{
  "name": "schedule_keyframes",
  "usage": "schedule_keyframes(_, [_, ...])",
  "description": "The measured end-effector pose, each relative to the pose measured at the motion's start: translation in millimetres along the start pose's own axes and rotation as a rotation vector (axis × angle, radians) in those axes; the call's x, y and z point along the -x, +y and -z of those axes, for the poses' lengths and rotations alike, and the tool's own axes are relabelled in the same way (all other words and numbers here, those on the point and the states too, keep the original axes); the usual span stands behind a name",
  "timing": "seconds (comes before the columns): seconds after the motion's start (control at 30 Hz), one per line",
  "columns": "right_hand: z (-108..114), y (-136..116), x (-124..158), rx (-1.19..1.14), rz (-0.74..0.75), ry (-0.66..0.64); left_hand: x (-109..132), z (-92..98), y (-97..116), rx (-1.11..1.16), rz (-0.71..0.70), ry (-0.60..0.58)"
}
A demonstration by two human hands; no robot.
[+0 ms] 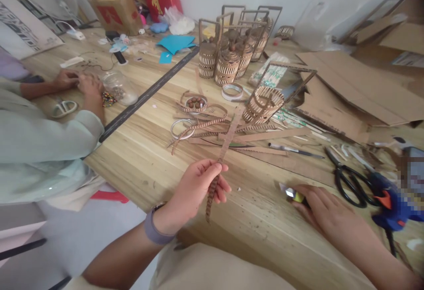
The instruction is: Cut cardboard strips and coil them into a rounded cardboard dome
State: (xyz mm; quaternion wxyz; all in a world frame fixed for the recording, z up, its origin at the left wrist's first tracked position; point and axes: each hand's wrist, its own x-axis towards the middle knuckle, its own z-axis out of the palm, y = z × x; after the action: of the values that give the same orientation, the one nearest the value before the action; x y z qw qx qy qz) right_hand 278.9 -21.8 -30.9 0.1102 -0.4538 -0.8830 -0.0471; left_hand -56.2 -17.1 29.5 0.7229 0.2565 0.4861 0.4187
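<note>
"Where's the cardboard strip (pixel 211 196) in the head view?"
"Pinched by the left hand's (pixel 197 186) thumb and fingers, over the worktop's (pixel 145 144) near edge. The right hand's (pixel 326 208) fingers curl round a yellow tool (pixel 297 196)."
"Best handling?"
"Probably a light pinch, sparing the ridges."

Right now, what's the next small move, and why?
Probably bring the right hand, with what looks like a yellow cutter, toward the brown strip: the left hand pinches the strip partway along, while the cutter sits well apart from it.
</note>
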Motion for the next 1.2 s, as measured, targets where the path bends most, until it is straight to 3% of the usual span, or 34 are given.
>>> schedule_keyframes(0.17, [22,-29,-35,-0.147,0.007,0.071,6,-0.9,-3,-0.040,0.001,0.009])
schedule_keyframes(0.33, [43,-72,-82,-0.137,0.240,0.077,9,-5.1,-7,-0.097,-0.015,-0.011])
schedule_keyframes(0.43, [46,-83,-101,-0.163,0.346,0.082,12,-7.0,-7,-0.144,-0.011,-0.010])
schedule_keyframes(0.77, [50,-80,-115,-0.242,0.411,-0.099,18,-7.8,-3,-0.226,0.027,-0.028])
schedule_keyframes(1.2, [58,-78,-117,-0.255,0.422,-0.089,23,-12.6,0,-0.253,0.037,-0.047])
